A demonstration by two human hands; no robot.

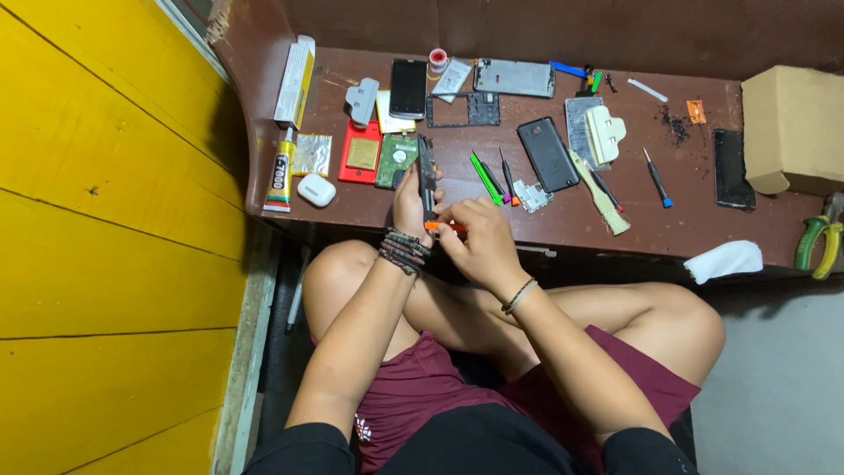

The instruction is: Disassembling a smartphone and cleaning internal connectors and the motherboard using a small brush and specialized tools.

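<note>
My left hand (408, 207) grips a dark phone body (427, 171) held on edge above the front of the low brown table (563, 224). Beaded bracelets circle that wrist. My right hand (479, 239) pinches a small orange-handled tool (442, 227) whose tip meets the lower end of the phone body. Both hands sit close together over my crossed legs.
The table carries a glue tube (279, 176), white earbud case (316, 190), red part (361, 152), green circuit board (396, 160), black phones (547, 154), screwdrivers (657, 179), metal frames (514, 77), a cardboard box (794, 129) and green-handled pliers (818, 244). A yellow wooden wall (105, 237) stands at left.
</note>
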